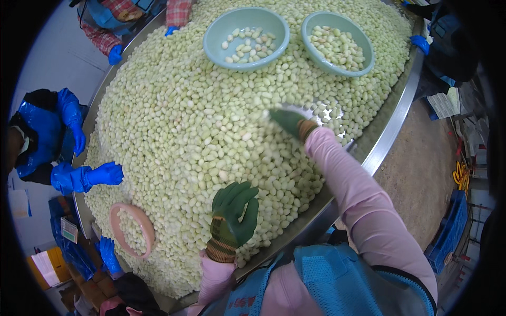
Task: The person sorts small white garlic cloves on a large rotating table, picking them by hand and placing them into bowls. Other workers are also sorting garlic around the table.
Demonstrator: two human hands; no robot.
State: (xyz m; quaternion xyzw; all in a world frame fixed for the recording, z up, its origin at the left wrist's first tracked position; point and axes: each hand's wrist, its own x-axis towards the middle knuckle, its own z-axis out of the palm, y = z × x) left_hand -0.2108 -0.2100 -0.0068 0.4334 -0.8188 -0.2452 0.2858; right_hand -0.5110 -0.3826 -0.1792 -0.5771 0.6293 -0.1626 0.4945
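A deep heap of small, pale green oval fruits (178, 130) covers a large metal-rimmed table (389, 134) before me. My left hand (235, 213), in a green coated glove with a striped knit cuff, rests low over the near part of the heap. Its fingers are spread with the thumb apart, and nothing shows in its grasp. Farther out, my right hand (290, 121) wears a matching glove and reaches into the fruits beside a partly bared patch of shiny metal (302, 110). Motion blurs its fingertips, so whether they hold a fruit is unclear.
Two light blue-green bowls (209, 35) (369, 59) with fruits stand on the far heap. A tilted pink bowl (148, 233) holds more at left. Blue-gloved co-workers' hands (106, 173) (115, 54) (420, 43) line the table. A blue crate (446, 233) is at right.
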